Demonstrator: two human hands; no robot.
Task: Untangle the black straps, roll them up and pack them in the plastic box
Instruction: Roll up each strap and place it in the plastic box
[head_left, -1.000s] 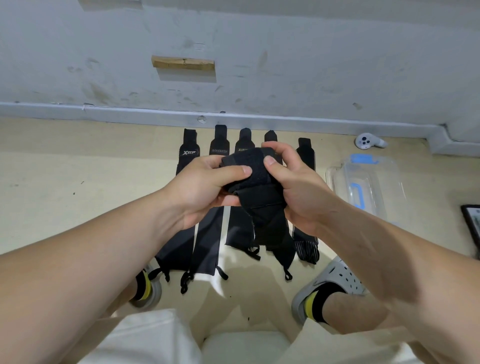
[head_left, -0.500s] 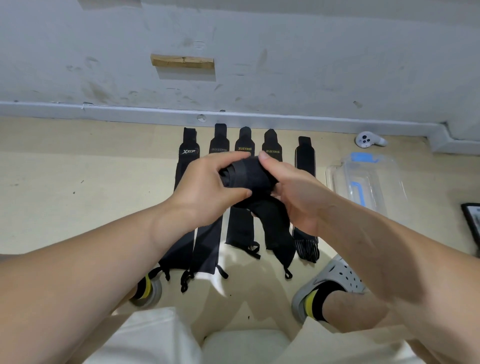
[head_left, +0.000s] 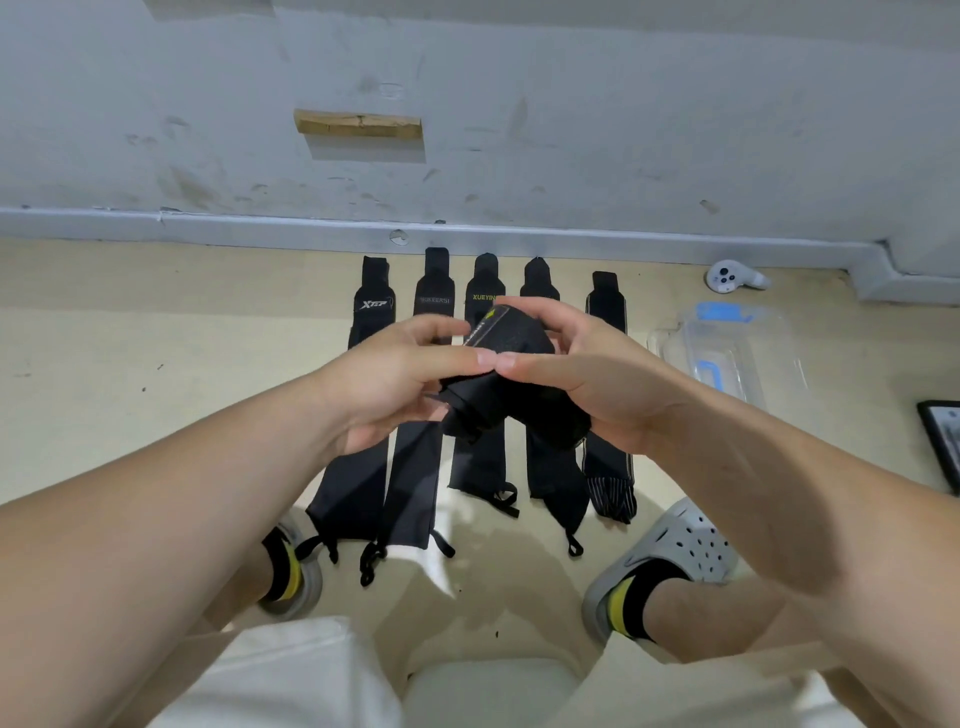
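Black fabric strap (head_left: 514, 349), bunched roll

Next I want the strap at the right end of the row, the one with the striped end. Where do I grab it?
The right-end strap lies flat, running lengthwise toward the wall. Pinch its striped near end across the width, coming from above with the right hand, once that frees itself from the rolled strap; that end is nearest and probably suits starting a roll.

Both hands (head_left: 493, 379) grip a rolled black strap (head_left: 511, 345) above five straps (head_left: 431, 395) laid flat.
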